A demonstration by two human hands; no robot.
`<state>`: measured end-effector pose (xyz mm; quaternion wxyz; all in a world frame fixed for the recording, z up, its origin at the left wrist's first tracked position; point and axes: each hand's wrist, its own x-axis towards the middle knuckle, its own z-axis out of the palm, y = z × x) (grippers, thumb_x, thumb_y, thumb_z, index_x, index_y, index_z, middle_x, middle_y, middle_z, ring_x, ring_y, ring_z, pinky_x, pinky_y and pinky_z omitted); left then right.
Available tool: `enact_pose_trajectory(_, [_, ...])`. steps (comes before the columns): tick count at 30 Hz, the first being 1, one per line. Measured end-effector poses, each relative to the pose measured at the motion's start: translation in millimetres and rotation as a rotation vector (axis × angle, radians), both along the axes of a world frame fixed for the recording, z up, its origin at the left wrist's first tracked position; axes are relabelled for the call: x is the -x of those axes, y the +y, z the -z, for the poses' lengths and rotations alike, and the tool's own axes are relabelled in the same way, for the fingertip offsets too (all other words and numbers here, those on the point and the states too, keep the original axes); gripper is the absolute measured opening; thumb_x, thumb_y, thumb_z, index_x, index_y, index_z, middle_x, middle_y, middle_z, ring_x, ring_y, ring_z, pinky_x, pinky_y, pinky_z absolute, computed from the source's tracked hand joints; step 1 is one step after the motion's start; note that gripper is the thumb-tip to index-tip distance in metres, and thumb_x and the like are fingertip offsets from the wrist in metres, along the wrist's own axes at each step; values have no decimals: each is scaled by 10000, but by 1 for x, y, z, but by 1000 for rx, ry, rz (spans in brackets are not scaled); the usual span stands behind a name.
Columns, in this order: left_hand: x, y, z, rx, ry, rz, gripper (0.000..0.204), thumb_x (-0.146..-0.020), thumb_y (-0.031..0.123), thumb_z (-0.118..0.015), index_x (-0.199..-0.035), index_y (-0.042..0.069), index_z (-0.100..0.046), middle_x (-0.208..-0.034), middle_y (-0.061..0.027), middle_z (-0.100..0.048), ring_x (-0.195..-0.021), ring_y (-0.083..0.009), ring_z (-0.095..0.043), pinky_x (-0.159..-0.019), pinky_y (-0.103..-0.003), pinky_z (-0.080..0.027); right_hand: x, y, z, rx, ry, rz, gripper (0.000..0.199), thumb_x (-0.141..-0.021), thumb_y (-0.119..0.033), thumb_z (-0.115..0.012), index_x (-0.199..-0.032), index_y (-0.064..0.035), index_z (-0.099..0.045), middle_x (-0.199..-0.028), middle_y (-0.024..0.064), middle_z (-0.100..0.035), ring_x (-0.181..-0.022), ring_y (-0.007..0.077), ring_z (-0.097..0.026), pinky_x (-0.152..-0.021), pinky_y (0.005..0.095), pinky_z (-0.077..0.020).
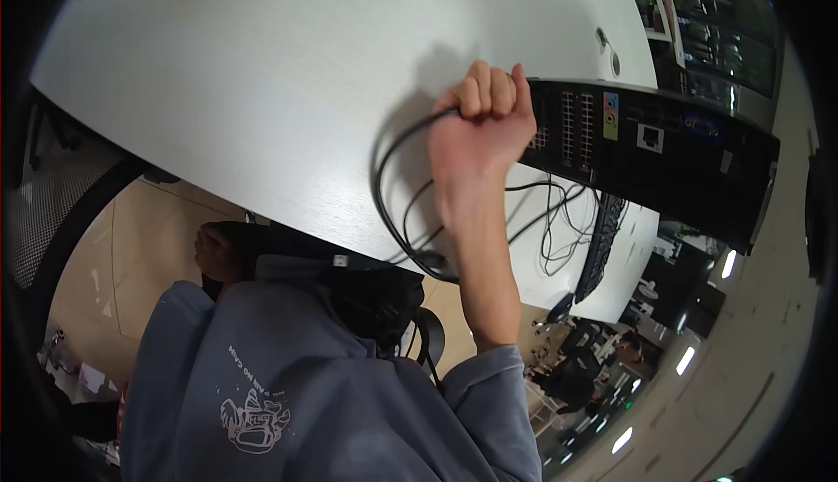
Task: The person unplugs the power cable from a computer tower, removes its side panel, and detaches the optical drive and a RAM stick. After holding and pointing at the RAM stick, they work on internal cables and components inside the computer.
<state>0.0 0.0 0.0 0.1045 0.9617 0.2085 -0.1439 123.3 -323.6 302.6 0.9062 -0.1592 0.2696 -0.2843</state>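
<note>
My right hand (484,124) is raised over the white table with its fingers curled into a fist around a black cable (378,172). From the fist the cable loops down past the table's front edge and back behind my forearm. Just right of the fist is the port-covered back of a black desktop computer (681,155); whether the hand touches it, I cannot tell. Low at the left, my left hand (220,253) hangs below the tabletop in shadow beside something black, and its fingers are too dim to read. A small metal-tipped plug (340,260) shows near the table edge.
Behind my right forearm, thin black cables (552,229) lie tangled beside a black keyboard (602,251) and a mouse (560,308). A small metal item (608,53) rests on the white table (253,89) at the far right. A mesh chair (65,211) stands left; another person (580,377) is in the background.
</note>
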Motion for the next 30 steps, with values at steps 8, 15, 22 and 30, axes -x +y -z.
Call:
enact_pose_trajectory(8, [-8,15,14,-17,-108,83,329,-1028,281,-332,-1028,144,-632,-1018,-52,-661,-968,-280,-631,-801,-448,-478,17,-7,2,-182,-116,-94,484,-1028,-178,-500,-616,-140,-247,-562,-39,-195,-535,105,-145,-439,279,-124])
enact_pose_trajectory(15, [-7,8,14,8,-149,131,332,-1030,287,-332,-991,131,-623,-999,-60,-662,-939,-299,-640,-754,-466,-487,-7,4,9,-22,1,245,454,-1022,-201,-493,-628,-149,-272,-550,-43,-221,-517,103,-153,-427,275,-131])
enact_pose_trajectory(22, [-9,11,13,4,-113,114,343,-1031,288,-314,-981,116,-606,-989,-88,-653,-944,-321,-635,-763,-474,-484,12,0,4,-13,44,-44,467,-1005,-203,-529,-631,-160,-252,-542,-52,-211,-516,102,-150,-434,281,-123])
enact_pose_trajectory(30, [-10,10,9,-13,-151,117,323,-1023,278,-311,-987,135,-598,-970,-71,-652,-925,-315,-632,-769,-476,-479,0,3,6,-31,-1,133,472,-996,-118,-505,-604,-141,-243,-557,-35,-216,-540,113,-164,-432,271,-152])
